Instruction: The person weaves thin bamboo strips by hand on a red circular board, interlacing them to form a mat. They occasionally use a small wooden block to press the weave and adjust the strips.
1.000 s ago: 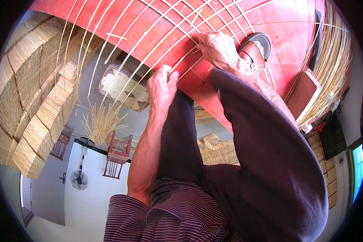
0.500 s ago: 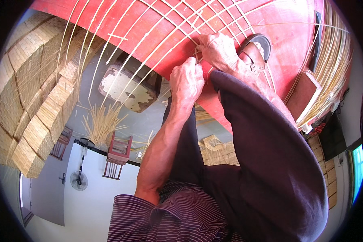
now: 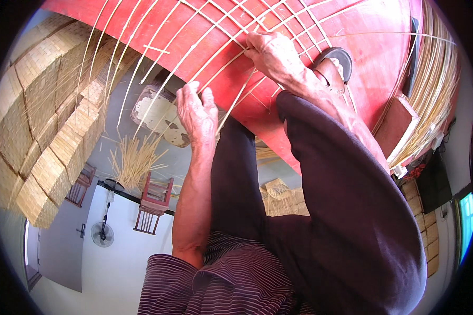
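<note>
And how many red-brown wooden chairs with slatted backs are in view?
2. One chair is just left of the person's left forearm; the other chair is farther left, beside the pale woven stack. More could be hidden.

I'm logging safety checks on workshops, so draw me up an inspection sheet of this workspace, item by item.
Surface: red board, marked in places; a foot in a brown sandal is on it.
Job's things: pale strips, crossed as an open lattice toward the top, ends running past the board's left edge.
Clutter: heap of cut strips on the floor; stool-like piece with flaking paint; brown block beside a long strip bundle.
Grips: right grip at the lattice, fingers bent, hold unclear; left grip by the board's edge, fingers parted.
Cables: dark cord-like lines near the right wall, too small to trace.
Surroundings: woven panels at left; fan; wooden chair; grey door.
</note>
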A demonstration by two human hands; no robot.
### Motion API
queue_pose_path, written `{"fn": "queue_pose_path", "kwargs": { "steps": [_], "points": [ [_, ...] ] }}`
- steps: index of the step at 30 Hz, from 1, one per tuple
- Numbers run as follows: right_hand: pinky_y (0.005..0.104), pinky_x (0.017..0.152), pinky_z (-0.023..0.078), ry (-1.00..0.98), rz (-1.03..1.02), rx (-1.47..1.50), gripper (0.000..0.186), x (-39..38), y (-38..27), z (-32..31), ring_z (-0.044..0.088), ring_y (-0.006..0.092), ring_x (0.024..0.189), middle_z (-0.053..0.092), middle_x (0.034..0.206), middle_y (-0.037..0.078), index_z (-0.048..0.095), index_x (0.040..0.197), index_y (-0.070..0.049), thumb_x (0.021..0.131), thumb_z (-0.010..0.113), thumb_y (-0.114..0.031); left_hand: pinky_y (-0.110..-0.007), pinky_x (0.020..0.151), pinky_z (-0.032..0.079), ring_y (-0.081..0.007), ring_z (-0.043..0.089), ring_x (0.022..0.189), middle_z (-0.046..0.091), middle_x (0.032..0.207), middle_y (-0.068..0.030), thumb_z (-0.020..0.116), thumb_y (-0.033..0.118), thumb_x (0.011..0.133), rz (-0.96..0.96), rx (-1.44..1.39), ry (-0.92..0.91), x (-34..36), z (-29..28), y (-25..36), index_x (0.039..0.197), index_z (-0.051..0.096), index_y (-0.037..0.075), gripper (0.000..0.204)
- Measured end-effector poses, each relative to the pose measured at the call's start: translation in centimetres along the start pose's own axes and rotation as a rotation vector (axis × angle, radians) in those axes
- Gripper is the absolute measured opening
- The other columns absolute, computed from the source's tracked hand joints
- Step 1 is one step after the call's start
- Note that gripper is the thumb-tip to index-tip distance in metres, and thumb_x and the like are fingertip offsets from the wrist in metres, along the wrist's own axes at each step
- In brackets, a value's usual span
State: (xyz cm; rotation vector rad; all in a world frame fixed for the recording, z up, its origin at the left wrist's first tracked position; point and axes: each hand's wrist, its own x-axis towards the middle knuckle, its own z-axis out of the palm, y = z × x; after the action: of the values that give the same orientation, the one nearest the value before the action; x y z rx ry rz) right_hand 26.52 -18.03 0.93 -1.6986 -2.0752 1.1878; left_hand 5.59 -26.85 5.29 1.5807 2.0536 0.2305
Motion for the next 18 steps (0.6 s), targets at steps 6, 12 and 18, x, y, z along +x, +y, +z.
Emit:
{"fn": "queue_pose_path", "kwargs": {
  "steps": [6,12,18],
  "points": [
    [0.0485,0.066,0.052,-0.020,0.015,-0.054,0.016,1.4,-0.4,0.6,0.067,0.0378,0.072,0.065,0.070,0.018,0.063,0.084,-0.006,0.081,0.071,-0.019,-0.050,0.081,0.049,-0.0399,0.061,0.091,0.061,0.100,-0.0211,0.072,0.012,0.083,-0.041,0.000,-0.025,-0.4,0.7,-3.3,0.110,0.055,0.001,0.034],
    [0.0484,0.065,0.053,-0.072,0.044,-0.128,0.016,1.7,-0.3,0.4,0.069,0.0381,0.074,0.066,0.072,0.019,0.064,0.085,-0.005,0.079,0.071,-0.019,-0.049,0.078,0.050,-0.0396,0.065,0.083,0.067,0.085,-0.0201,0.069,0.020,0.086,0.048,-0.126,-0.209,2.3,0.9,0.4,0.094,0.063,0.002,0.020],
    [0.0481,0.065,0.056,-0.101,0.030,-0.139,0.020,1.9,-0.4,0.5,0.071,0.0385,0.077,0.068,0.076,0.021,0.069,0.093,-0.005,0.077,0.071,-0.018,-0.050,0.076,0.049,-0.0456,0.064,0.085,0.068,0.088,-0.0247,0.054,0.023,0.095,-0.002,-0.141,-0.353,4.0,2.4,3.9,0.099,0.067,0.000,0.026]
  ]
}}
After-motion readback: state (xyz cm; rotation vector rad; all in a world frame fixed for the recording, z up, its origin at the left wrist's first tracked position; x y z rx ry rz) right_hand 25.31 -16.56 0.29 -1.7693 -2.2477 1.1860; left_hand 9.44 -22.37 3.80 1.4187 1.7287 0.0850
